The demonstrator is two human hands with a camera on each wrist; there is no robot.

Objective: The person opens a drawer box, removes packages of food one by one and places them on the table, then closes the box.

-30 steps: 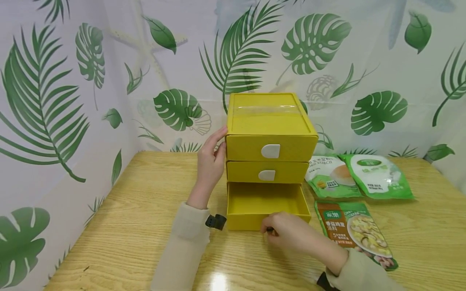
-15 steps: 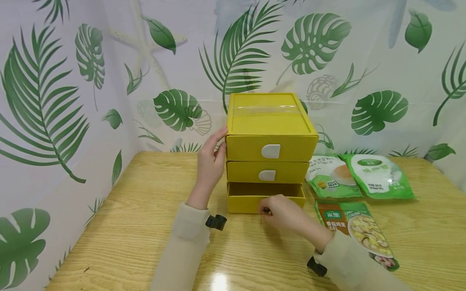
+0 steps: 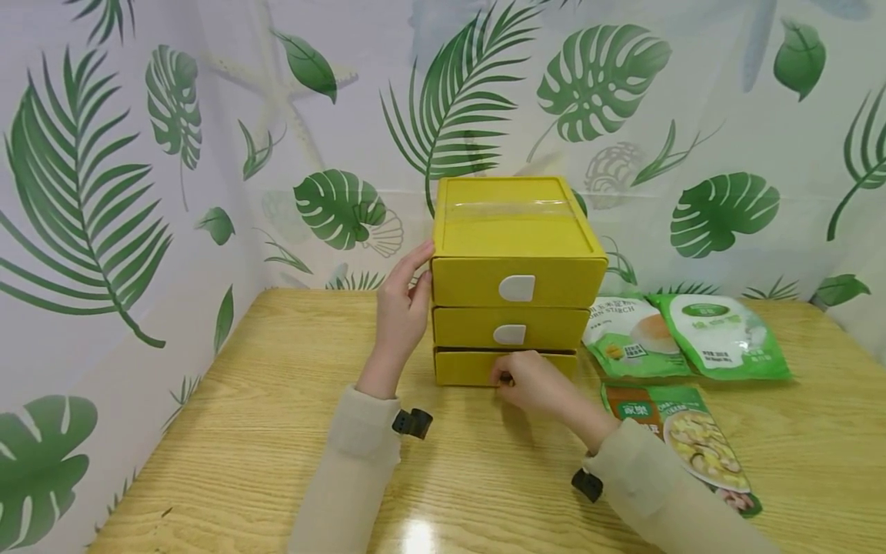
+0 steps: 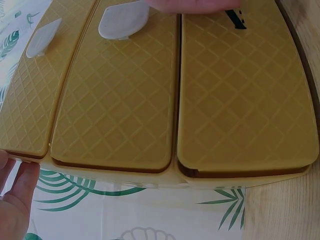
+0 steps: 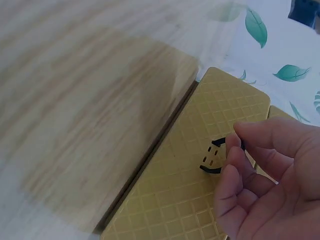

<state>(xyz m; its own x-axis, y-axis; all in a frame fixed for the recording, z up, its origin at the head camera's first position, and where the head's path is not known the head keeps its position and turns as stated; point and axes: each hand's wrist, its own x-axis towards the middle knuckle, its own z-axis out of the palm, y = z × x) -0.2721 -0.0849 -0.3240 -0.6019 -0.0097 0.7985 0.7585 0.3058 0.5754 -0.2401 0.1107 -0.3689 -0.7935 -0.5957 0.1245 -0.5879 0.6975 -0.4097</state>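
Note:
A yellow three-drawer cabinet (image 3: 512, 223) stands on the wooden table. My left hand (image 3: 403, 304) rests against its left side, fingertips at the upper edge; in the left wrist view those fingers (image 4: 20, 192) touch the cabinet's side. At the front, my right hand (image 3: 536, 381) pinches the black handle (image 5: 211, 170) of the bottom drawer (image 3: 464, 369), fingers curled round it. Only a thin dark gap shows above this drawer in the head view. The middle drawer (image 3: 464, 327) and top drawer (image 3: 464, 282) are closed, each with a white tab. Whether anything lies inside is hidden.
Right of the cabinet lie a corn starch bag (image 3: 637, 335) and another green-and-white bag (image 3: 723, 335). A brown-and-green soup mix packet (image 3: 709, 438) lies in front of them, partly behind my right sleeve. A leaf-print cloth (image 3: 318, 115) hangs behind the table.
My right hand has pushed the bottom drawer back into the cabinet, from well pulled out to nearly flush. My left hand has stayed at the cabinet's side.

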